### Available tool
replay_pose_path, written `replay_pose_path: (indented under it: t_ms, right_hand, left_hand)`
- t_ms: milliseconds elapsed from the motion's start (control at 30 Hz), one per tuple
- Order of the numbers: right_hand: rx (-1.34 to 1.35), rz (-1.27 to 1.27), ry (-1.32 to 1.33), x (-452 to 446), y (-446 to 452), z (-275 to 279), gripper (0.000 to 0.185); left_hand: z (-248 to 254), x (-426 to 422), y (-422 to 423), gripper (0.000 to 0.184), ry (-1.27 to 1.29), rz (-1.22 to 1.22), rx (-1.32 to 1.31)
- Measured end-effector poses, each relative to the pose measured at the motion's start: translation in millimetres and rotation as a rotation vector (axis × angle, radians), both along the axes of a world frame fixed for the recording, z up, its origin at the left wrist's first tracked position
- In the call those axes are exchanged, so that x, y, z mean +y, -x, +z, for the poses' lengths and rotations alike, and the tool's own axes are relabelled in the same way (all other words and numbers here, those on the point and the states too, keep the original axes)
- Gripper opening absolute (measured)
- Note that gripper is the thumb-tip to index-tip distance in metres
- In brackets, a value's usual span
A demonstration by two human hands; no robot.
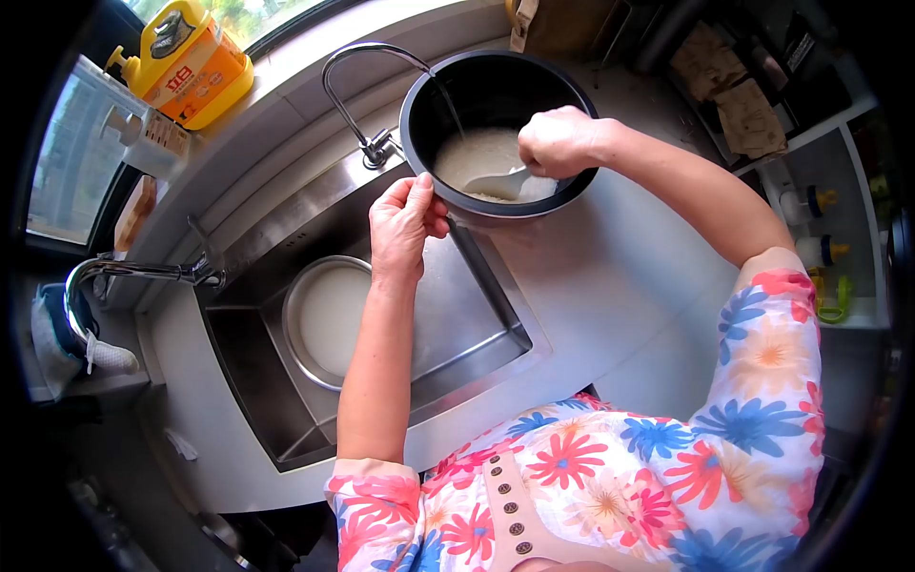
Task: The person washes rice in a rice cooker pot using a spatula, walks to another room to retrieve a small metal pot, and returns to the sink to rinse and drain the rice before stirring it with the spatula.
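A black rice cooker pot (416,124) stands on the counter at the sink's far right corner, holding cloudy whitish water and pale grains (477,157). My left hand (405,219) pinches the pot's near left rim between thumb and fingers. Inside the pot, my right hand (562,143) is wrapped around the handle of a white rice paddle (496,184), whose blade dips into the cloudy water. A slim curved faucet (353,57) arches over the rim, and a thin stream of water runs from it into the pot.
In the steel sink (253,372) sits a round metal bowl (292,329) of milky liquid. A second faucet (143,272) curves at the left. On the sill stand a yellow jug (195,76) and a clear pump bottle (152,133). Shelves (839,191) line the right.
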State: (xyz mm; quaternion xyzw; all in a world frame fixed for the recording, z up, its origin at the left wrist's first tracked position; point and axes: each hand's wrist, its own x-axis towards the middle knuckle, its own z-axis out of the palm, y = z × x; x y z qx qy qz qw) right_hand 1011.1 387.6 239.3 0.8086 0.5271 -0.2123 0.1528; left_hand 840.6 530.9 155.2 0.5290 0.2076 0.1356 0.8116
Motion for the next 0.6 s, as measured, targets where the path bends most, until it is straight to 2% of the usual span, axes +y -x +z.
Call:
replay_pose_path:
  t_ms: [133,167,233,267,367,433,533,600]
  right_hand:
    - [-0.105,-0.080,-0.069,7,-19,27,0.016]
    - [-0.187,-0.056,-0.176,6,-26,29,0.012]
    - [-0.345,-0.031,-0.220,11,-42,25,0.011]
    - [-0.411,-0.035,-0.158,12,-47,22,0.012]
    - [-0.384,-0.036,0.033,11,-46,5,0.015]
    - [-0.251,-0.020,0.285,13,-26,14,0.017]
    - [0.029,-0.119,0.396,13,-8,28,0.012]
    - [0.199,-0.160,0.281,11,-9,30,0.013]
  left_hand:
    - [2,1,3,0.021,-0.002,-0.008,-0.004]
    - [2,1,3,0.022,0.004,0.000,-0.006]
    - [0,0,0,0.022,0.015,0.005,-0.010]
    - [0,0,-1,0.022,0.010,0.002,-0.006]
    - [1,1,0,0.022,-0.004,-0.005,0.000]
    - [2,1,2,0.022,0.002,-0.011,-0.008]
    - [-1,0,0,0.022,0.020,0.010,-0.020]
    - [0,0,-1,0.023,0.013,0.002,-0.015]
